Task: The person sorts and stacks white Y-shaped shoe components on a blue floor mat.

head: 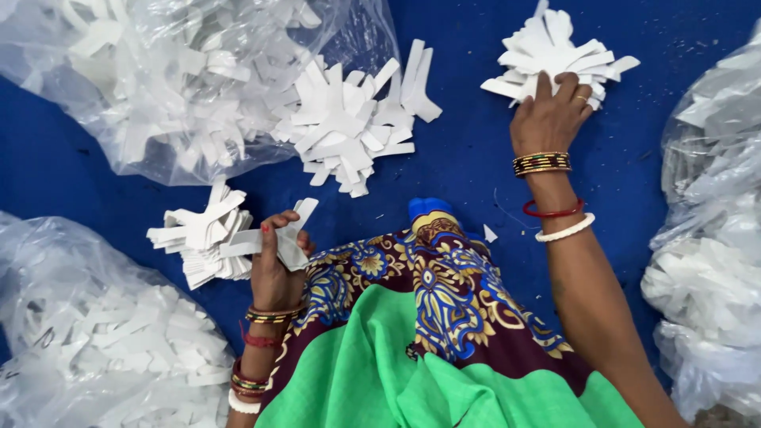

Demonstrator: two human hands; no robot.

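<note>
Left hand (273, 265) pinching white cut pieces (289, 234) lower left beside a gathered stack (202, 238); right hand (548, 119) spread flat, pressing another pile (555, 51) upper right, keeping it together

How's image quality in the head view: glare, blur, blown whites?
Head view: even light, faint shadows; glare on the top-left plastic bag; white cut pieces near clipping, edges readable; left hand and right hand sharp, no motion blur; bags at the frame edges softer.
</note>
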